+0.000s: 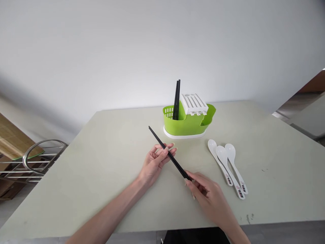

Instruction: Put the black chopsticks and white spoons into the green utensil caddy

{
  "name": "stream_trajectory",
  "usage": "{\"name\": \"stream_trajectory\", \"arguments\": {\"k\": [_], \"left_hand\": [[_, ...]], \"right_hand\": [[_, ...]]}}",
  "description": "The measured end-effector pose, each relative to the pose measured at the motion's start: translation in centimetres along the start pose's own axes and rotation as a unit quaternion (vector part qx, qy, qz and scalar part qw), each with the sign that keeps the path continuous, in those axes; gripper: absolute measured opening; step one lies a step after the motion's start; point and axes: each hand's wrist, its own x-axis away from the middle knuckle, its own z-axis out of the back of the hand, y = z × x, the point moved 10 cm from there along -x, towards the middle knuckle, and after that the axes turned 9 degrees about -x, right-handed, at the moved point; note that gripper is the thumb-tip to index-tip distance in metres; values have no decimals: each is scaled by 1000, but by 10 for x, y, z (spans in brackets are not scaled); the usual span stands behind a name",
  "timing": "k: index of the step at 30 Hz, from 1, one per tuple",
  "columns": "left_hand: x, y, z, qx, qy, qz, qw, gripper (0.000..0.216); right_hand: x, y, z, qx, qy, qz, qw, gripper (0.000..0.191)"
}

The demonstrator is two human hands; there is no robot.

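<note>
A pair of black chopsticks (177, 165) lies slantwise between my two hands, above the table. My left hand (155, 162) pinches them near the middle, thumb on top. The thick lower end is gripped by the fingers of my right hand (207, 193). Beyond my hands stands a green utensil holder (181, 128) with a white slotted top (194, 102) and a white base. More black chopsticks (176, 100) stand upright in its left compartment. Three white spoons (222, 154) lie on the table to the right of my right hand, their handles partly overlapping.
The pale table (101, 162) reaches back to a white wall (114, 54). Left of the table is a metal rack (43, 162) with a wooden board (15, 139). Dark marks (248, 218) show near the table's front edge.
</note>
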Motion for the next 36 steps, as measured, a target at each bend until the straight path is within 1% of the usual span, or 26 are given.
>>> {"name": "stream_trajectory", "arguments": {"k": [4, 9, 14, 18, 23, 28, 32, 36], "left_hand": [[-4, 1, 5, 1, 21, 4, 1000, 30], [-10, 1, 11, -29, 36, 7, 999, 33], [-15, 7, 20, -43, 65, -7, 997, 37], [-15, 12, 21, -57, 74, -13, 996, 37], [-10, 15, 17, -58, 95, -27, 993, 39], [1, 20, 3, -71, 92, -37, 993, 40], [10, 32, -5, -102, 94, -46, 989, 40], [19, 44, -6, -134, 102, -43, 985, 36]], "right_hand": [[-2, -1, 2, -5, 4, 4, 1000, 46], [-3, -1, 6, -30, 21, 1, 999, 42], [-6, -1, 8, -52, 23, 7, 998, 41], [-7, -1, 11, -72, 35, 3, 997, 43], [-7, 0, 18, -113, 63, -12, 992, 47], [-5, 3, 26, -139, 103, -12, 985, 45], [-4, 3, 27, -152, 105, -3, 983, 44], [-5, 1, 26, -165, 97, 0, 982, 45]]}}
